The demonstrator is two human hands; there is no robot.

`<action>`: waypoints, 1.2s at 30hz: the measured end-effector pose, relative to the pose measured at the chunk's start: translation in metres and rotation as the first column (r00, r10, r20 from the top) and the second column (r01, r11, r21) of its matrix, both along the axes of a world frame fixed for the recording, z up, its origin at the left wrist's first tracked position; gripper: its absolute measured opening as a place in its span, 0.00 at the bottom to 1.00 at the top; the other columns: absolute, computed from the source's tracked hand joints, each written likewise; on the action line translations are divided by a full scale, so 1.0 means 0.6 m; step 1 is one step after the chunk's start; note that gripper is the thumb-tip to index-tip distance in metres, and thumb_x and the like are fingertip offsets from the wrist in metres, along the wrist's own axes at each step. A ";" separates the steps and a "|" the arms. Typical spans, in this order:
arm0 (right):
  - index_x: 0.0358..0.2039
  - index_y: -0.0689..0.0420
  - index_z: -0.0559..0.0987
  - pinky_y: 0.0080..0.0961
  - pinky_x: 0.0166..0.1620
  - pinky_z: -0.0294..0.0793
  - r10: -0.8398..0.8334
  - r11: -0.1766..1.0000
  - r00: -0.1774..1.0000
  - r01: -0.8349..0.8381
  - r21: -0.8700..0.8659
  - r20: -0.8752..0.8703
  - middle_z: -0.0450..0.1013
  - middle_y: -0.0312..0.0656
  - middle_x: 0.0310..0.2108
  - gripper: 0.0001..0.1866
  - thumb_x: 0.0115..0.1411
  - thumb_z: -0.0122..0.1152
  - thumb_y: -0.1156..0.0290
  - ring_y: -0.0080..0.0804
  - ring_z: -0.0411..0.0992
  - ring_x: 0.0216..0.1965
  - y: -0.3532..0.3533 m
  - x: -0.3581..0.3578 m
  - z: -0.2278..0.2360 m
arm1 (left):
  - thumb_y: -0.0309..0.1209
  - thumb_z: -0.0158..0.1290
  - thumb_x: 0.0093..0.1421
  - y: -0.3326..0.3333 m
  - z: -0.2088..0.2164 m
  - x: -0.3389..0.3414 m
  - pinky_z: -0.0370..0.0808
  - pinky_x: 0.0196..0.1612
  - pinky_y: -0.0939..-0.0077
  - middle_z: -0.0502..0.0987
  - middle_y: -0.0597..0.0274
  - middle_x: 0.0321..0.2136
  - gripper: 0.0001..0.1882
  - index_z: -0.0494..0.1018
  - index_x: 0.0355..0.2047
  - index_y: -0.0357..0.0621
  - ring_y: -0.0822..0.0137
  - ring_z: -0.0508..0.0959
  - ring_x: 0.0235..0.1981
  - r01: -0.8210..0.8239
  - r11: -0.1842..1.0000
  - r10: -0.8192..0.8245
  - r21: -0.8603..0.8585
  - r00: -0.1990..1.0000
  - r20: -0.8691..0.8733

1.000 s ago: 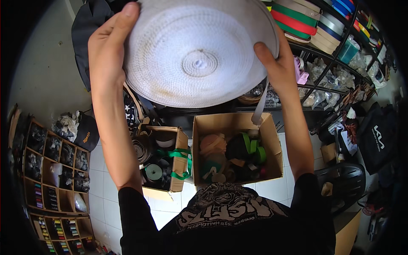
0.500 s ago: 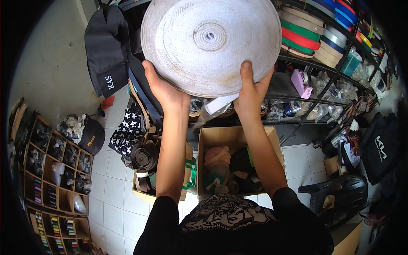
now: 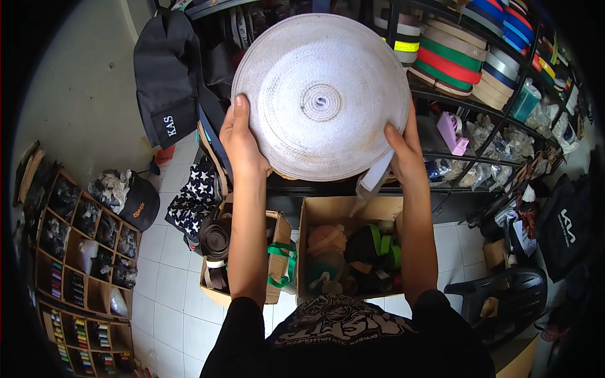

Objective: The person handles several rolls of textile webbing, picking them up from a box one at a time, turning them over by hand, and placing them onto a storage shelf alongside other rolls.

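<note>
A large flat roll of white webbing, wound in a spiral, is held up in front of me with its round face toward me. My left hand grips its lower left rim, thumb lying on the face. On the right rim my right hand holds it the same way, thumb in front and fingers behind. A loose white tail end hangs beneath the roll beside my right hand, with a clear, filmy strip at its tip. The backs of the fingers are hidden by the roll.
Below stand two cardboard boxes: one with several rolls, another with a dark brown roll. Dark shelves ahead carry coloured webbing rolls and a purple tape dispenser. A thread rack is left, a black chair right.
The roll has come down and slightly right, so its whole face shows. Both hands now sit farther apart, up along its sides. The tail end has swung right with it.
</note>
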State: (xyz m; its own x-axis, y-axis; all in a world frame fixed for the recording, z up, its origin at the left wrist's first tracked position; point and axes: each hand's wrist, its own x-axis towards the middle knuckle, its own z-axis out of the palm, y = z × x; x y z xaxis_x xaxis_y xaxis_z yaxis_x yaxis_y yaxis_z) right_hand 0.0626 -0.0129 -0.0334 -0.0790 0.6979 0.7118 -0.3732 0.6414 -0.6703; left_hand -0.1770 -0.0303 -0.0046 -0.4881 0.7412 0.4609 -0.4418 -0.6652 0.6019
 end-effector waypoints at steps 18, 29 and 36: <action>0.64 0.52 0.52 0.37 0.62 0.54 -0.374 0.878 0.845 0.189 -0.440 -0.383 0.52 0.48 0.62 0.36 0.62 0.49 0.49 0.39 0.54 0.61 -0.022 -0.062 -0.063 | 0.39 0.46 0.66 0.017 -0.139 0.083 0.67 0.49 0.75 0.75 0.57 0.43 0.18 0.71 0.44 0.34 0.70 0.73 0.42 -0.045 0.996 0.058 -0.075 0.980 0.188; 0.66 0.56 0.49 0.33 0.64 0.50 0.088 0.938 0.838 -0.251 -0.238 -0.539 0.51 0.44 0.65 0.32 0.60 0.37 0.68 0.37 0.52 0.64 0.034 -0.110 -0.047 | 0.43 0.45 0.65 0.070 -0.067 0.027 0.65 0.56 0.67 0.67 0.49 0.54 0.29 0.60 0.56 0.28 0.59 0.69 0.53 -0.030 0.993 0.060 -0.110 0.959 0.276; 0.66 0.56 0.47 0.29 0.64 0.48 -0.168 0.979 0.943 0.126 -0.159 -0.286 0.48 0.45 0.65 0.27 0.69 0.35 0.65 0.34 0.49 0.65 0.079 -0.159 -0.021 | 0.45 0.45 0.65 0.084 -0.063 0.004 0.68 0.54 0.64 0.68 0.50 0.51 0.28 0.62 0.53 0.32 0.58 0.71 0.51 -0.036 0.992 0.076 -0.121 0.935 0.346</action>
